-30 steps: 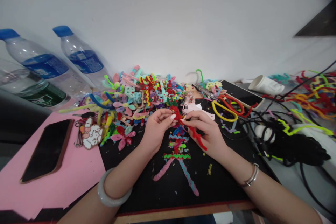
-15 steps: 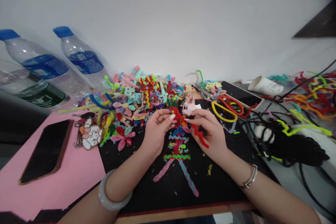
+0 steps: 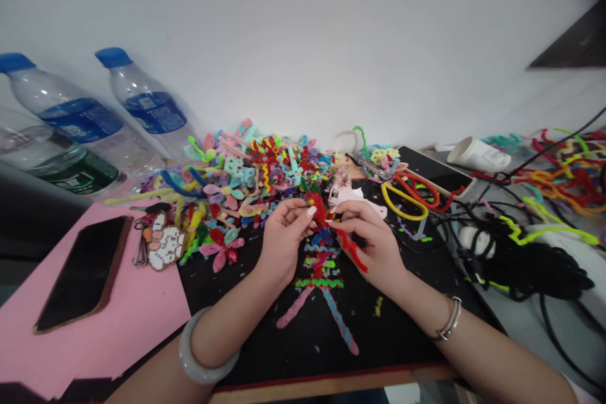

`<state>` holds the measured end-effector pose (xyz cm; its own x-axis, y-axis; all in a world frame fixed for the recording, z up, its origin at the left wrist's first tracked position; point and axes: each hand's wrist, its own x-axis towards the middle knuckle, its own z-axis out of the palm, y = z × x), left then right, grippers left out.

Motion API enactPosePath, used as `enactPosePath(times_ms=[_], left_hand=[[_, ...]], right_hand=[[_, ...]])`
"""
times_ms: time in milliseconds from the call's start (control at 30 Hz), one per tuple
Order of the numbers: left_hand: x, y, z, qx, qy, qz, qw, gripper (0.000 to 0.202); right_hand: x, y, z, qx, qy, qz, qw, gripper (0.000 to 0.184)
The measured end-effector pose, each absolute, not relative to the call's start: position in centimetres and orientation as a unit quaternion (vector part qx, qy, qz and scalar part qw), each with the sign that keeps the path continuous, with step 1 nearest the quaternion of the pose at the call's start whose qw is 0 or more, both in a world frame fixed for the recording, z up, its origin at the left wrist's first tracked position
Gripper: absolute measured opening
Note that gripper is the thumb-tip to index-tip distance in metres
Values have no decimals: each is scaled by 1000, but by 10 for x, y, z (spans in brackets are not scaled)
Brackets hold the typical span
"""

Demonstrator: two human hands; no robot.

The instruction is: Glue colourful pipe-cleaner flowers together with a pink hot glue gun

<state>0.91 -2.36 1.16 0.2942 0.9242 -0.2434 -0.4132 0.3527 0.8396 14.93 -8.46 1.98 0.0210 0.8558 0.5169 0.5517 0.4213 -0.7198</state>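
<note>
My left hand (image 3: 283,235) pinches the curled top end of a red pipe cleaner (image 3: 351,249). My right hand (image 3: 374,237) pinches the same red pipe cleaner a little lower, and its loose tail runs across my right palm. Both hands hover over a stick figure of coloured pipe cleaners (image 3: 322,281) lying on the black mat (image 3: 307,341). Just behind my hands lies a big heap of coloured pipe-cleaner shapes (image 3: 246,173) and a pink glue gun (image 3: 345,192).
A dark phone (image 3: 83,271) lies on pink paper (image 3: 137,315) at the left, with a keychain (image 3: 163,243) beside it. Water bottles (image 3: 142,104) lean against the wall. Right of the mat are black cables (image 3: 511,252), a white cup (image 3: 478,153) and more pipe cleaners (image 3: 568,177).
My right hand shifted slightly along the red pipe cleaner and its loose tail swung a bit. My left hand has stayed in place.
</note>
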Motion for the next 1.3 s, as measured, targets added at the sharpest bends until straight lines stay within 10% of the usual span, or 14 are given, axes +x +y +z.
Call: enactPosePath(times_ms=[1300], left_hand=[[14,-30,6,389,376,472,696,20]], right_hand=[[148,-85,17,-542,-622,196,530,9]])
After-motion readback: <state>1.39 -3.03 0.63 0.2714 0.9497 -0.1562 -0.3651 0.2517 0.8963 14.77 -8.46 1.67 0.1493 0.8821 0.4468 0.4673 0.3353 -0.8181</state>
